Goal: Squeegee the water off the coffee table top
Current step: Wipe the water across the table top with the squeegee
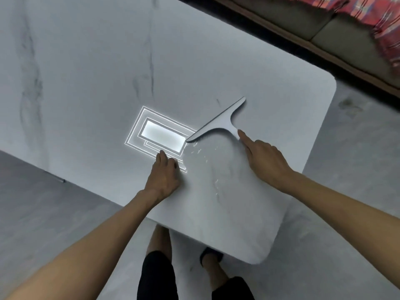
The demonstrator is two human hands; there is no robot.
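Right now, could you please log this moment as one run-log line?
right hand: holds squeegee, blade on table top | left hand: resting on top | water droplets: behind blade

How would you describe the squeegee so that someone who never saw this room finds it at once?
Start at the large pale marble coffee table and go toward its rounded corner nearest the sofa. There, beside a bright reflected ceiling light, lies the squeegee, its handle held by the right hand. It is the only tool on the table: grey and T-shaped.
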